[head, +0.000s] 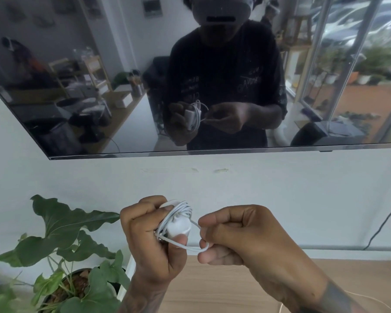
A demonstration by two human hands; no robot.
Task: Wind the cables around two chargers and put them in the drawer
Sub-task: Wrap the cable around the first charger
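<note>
My left hand (149, 240) grips a white charger (178, 225) held up in front of the wall, with several turns of its white cable (182, 208) wrapped around it. A short loose loop of that cable runs to my right hand (235, 233), whose curled fingers pinch the cable's end. A second thin white cable (370, 299) lies on the wooden surface at the lower right; its charger is out of view. No drawer is visible.
A potted plant (72, 267) with large green leaves stands at the lower left. A wooden cabinet top (212, 290) lies below my hands. A dark wall-mounted screen (122, 86) reflects the room above. A black cord (384, 222) hangs at the right wall.
</note>
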